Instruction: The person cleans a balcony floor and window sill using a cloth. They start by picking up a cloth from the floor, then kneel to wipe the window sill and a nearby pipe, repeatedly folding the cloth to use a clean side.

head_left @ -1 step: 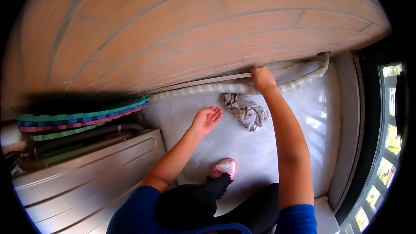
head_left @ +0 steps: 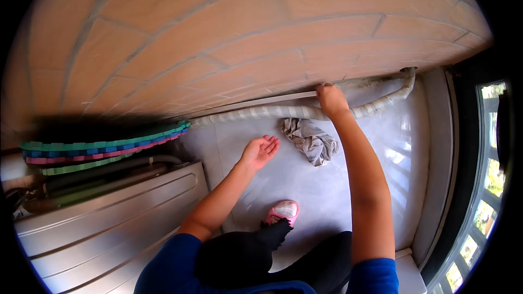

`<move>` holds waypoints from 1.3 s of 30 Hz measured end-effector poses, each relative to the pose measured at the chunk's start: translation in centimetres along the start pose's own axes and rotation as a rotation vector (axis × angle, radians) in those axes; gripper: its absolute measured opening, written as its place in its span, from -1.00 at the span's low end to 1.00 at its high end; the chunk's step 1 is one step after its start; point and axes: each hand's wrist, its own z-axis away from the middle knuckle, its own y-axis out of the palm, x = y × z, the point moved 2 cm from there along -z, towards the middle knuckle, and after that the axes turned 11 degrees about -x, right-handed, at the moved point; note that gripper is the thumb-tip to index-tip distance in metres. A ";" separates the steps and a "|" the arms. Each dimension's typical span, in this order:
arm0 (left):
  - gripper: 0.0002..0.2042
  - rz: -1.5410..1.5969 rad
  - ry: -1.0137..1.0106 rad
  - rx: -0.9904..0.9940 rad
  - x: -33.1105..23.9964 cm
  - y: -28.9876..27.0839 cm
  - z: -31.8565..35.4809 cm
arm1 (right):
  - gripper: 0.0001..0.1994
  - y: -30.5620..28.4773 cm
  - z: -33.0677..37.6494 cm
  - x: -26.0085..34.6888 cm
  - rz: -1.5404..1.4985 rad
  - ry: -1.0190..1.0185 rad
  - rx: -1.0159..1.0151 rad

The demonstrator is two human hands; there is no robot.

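My right hand (head_left: 332, 99) is closed around the end of a long, flat white strip (head_left: 272, 99) at the foot of the wall. From my fist the strip runs left along the wall base, just behind a pipe (head_left: 250, 114) wrapped in pale tape. My left hand (head_left: 260, 151) hovers over the floor with its palm turned up, fingers loosely bent and nothing in it. Between the two hands a crumpled grey cloth (head_left: 311, 141) lies on the floor, close to the pipe and touched by neither hand.
An orange-brown block wall (head_left: 245, 43) rises ahead. To the left, a stack of coloured foam mats (head_left: 109, 148) leans behind a ridged metallic panel (head_left: 114, 212). Below is the smooth grey floor (head_left: 321, 196), with my foot in a pink slipper (head_left: 283, 210). A dark-framed window (head_left: 487, 169) stands right.
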 end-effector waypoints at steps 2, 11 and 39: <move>-0.74 0.005 0.040 -0.017 -0.7 -0.8 -0.4 | -0.88 -0.7 0.2 0.2 -0.108 -0.061 -0.063; -0.67 0.176 0.256 0.215 -3.7 1.2 2.4 | -0.78 -9.9 3.1 5.1 -0.562 -0.113 -0.284; -0.86 0.357 0.548 0.304 -9.2 -2.1 9.8 | -0.78 -8.7 8.2 11.4 -0.936 -0.084 -0.326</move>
